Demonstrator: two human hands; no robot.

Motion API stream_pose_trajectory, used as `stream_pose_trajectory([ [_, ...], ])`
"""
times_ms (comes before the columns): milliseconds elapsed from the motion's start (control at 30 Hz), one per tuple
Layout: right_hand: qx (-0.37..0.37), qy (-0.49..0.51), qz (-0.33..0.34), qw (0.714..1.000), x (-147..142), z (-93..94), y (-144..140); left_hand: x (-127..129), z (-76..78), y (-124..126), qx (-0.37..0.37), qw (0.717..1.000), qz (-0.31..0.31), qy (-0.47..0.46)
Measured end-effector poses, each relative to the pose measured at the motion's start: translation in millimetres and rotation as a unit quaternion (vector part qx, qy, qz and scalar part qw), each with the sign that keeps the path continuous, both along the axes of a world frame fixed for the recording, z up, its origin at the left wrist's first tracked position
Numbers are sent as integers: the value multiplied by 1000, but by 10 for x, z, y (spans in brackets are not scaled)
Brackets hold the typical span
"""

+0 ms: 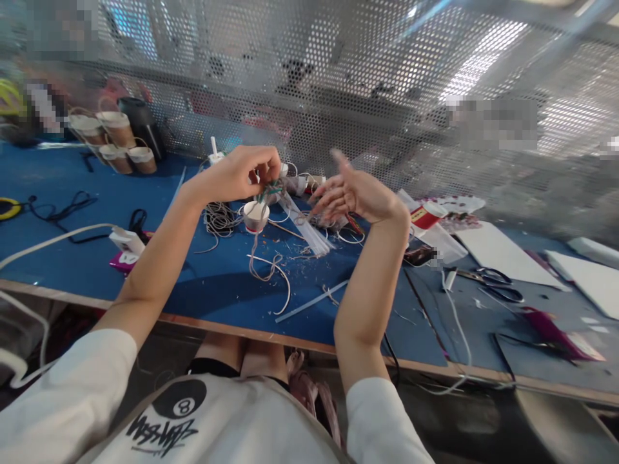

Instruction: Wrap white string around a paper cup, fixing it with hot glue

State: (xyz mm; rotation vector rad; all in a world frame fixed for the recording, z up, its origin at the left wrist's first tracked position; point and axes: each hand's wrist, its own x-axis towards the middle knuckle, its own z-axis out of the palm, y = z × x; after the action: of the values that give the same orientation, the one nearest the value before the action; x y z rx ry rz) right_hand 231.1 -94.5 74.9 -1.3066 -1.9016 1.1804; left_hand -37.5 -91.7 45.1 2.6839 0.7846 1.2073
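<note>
My left hand (242, 173) is raised over the blue table (72, 258) with its fingers pinched on a small bundle of green and white wire (269, 191). A small white paper cup (255, 216) hangs just below that hand, and a pale cord (265, 267) trails from it down onto the table. My right hand (355, 193) is held up beside it, fingers spread and blurred, holding nothing. Between and below the hands lie white plastic strips (309, 233) and a tangle of thin wire (220, 219).
Several brown paper cups (113, 138) and a dark jar (140, 125) stand at the back left. Black scissors (493, 283), white sheets (498, 252) and a red-and-white cup (426, 216) lie to the right. A white cable (48, 241) and black cords cross the left. Perforated metal screen (338, 77) behind.
</note>
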Motion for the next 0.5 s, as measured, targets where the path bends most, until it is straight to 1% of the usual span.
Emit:
stream_pose_trajectory([
  [33, 25, -59, -48, 997, -11, -10, -11, 0, 1, 3, 2, 1000, -5, 1],
  [100, 132, -117, -126, 976, -34, -41, -2, 2, 3, 4, 1, 1000, -13, 3],
  [133, 200, -129, -151, 959, -48, -57, 12, 4, 5, 2, 0, 1000, -14, 4],
  [167, 260, -133, -158, 943, -69, -71, 25, 5, 7, -2, -3, 1000, -13, 4],
  [200, 305, -129, -144, 933, -98, -81, 34, 7, 10, -6, -6, 1000, -11, 5],
  [233, 333, -119, -111, 929, -138, -88, 38, 8, 13, -12, -11, 1000, -6, 6],
  [300, 346, -90, -16, 934, -243, -98, 28, 12, 18, -24, -22, 1000, 2, 7],
  [367, 335, -59, 65, 938, -363, -113, 13, 14, 20, -36, -31, 999, 4, 3],
  [433, 333, -39, 100, 937, -466, -139, 13, 13, 17, -44, -38, 999, 0, -8],
  [500, 335, -28, 105, 936, -528, -172, 34, 5, 16, -50, -47, 999, -8, -17],
])
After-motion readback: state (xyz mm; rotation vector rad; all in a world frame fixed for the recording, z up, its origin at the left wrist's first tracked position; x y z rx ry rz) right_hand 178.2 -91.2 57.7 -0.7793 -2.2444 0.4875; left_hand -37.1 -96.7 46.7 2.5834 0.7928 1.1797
